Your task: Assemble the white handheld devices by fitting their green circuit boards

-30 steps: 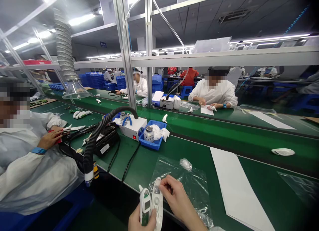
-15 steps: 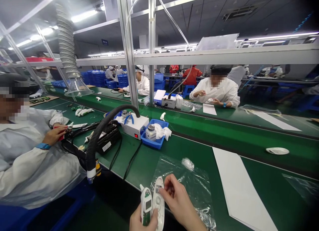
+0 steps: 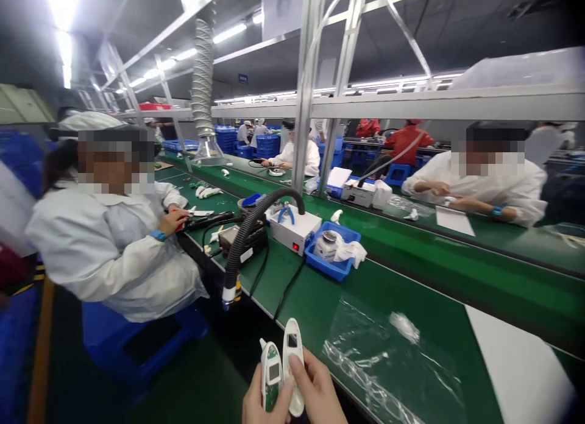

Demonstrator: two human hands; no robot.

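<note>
Low in the head view, my left hand [image 3: 261, 402] is closed around a white ear thermometer body [image 3: 273, 375], with its pointed probe tip upward and a green circuit board and small grey screen showing. Close against its right side is a long white cover [image 3: 293, 339] with a small dark window near its top. My right hand [image 3: 320, 390] grips this cover, thumb on its face and fingers behind. My left thumb reaches across to the cover's lower part. Both pieces are held upright, off the table's front edge.
A clear plastic bag [image 3: 393, 357] and white paper [image 3: 521, 363] lie on the green table at the right. Ahead are a blue tray [image 3: 336, 268] with a bottle, a white box [image 3: 295, 229] and a black hose [image 3: 247, 229]. A co-worker [image 3: 123, 253] sits at the left.
The view has swung left, so the scene shifts rightward. My right hand has moved from fingertips at the cover's upper part to a grip on its lower right side.
</note>
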